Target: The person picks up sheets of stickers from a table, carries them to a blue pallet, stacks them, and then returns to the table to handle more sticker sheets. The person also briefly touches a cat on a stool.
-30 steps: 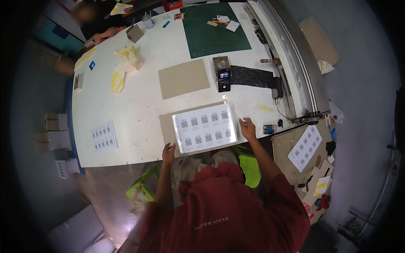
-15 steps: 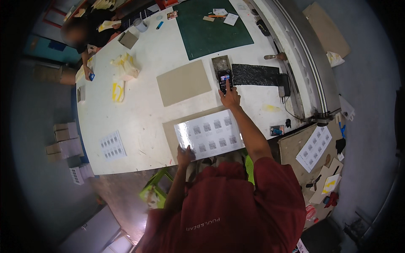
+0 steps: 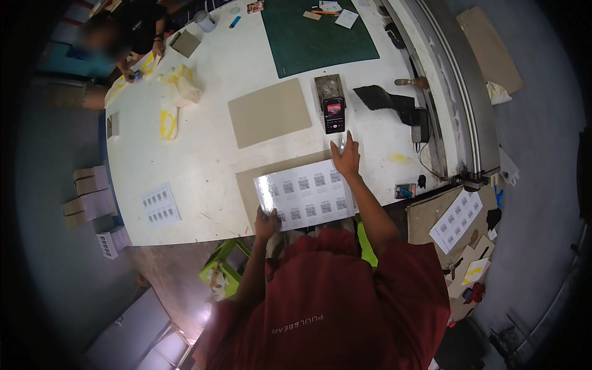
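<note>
left hand (image 3: 267,226): touching qr-code sheet (image 3: 307,203); my grip's closure, can't tell
right hand (image 3: 347,159): my grip spread wide
qr-code sheet: keep flat over cardboard (image 3: 245,189), light touch

At the far end of the worktop (image 3: 213,169) I see a green cutting mat (image 3: 308,50) bearing small cards (image 3: 346,18) and a thin orange stick (image 3: 324,12), with a grey cup (image 3: 205,22) to its left. A crumpled pale bag (image 3: 182,87) sits near a co-worker (image 3: 145,28) in black. Boxes (image 3: 89,208) stand beyond the left edge; a long metal rail (image 3: 459,98) flanks the right.
</note>
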### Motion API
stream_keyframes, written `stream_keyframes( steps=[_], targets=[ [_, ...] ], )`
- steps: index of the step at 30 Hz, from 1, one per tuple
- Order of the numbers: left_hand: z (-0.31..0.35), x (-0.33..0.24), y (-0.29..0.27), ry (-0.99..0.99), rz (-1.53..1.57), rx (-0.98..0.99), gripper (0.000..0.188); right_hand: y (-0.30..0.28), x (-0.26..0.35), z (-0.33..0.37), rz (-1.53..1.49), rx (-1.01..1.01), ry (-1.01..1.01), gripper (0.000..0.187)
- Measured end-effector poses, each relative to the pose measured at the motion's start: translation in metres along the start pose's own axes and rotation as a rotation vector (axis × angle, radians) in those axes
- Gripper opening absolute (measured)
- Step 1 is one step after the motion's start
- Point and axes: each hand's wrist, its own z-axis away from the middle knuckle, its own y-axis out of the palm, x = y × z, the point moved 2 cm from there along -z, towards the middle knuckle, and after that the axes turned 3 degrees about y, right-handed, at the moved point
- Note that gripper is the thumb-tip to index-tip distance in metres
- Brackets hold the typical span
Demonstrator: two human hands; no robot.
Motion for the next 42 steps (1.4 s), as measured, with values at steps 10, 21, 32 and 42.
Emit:
stream_keyframes(
  steps=[10, 21, 32, 42],
  targets=[
    [-0.062, 0.015, 0.002, -0.200, 0.344, 0.069, 0.063, 0.022, -0.075, 0.007, -0.429, 0.458, 0.567, 0.091],
    [-0.105, 0.014, 0.005, -0.250, 0.318, 0.101, 0.066, 0.021, -0.070, -0.024, -0.185, 0.188, 0.348, 0.064],
    [-0.102, 0.002, 0.003, -0.189, 0.217, 0.134, 0.063, 0.034, -0.028, -0.055, -0.081, 0.403, 0.223, 0.084],
    [-0.098, -0.009, 0.005, -0.213, 0.277, 0.159, 0.065, 0.028, -0.009, -0.052, 0.011, 0.521, 0.254, 0.100]
  ],
)
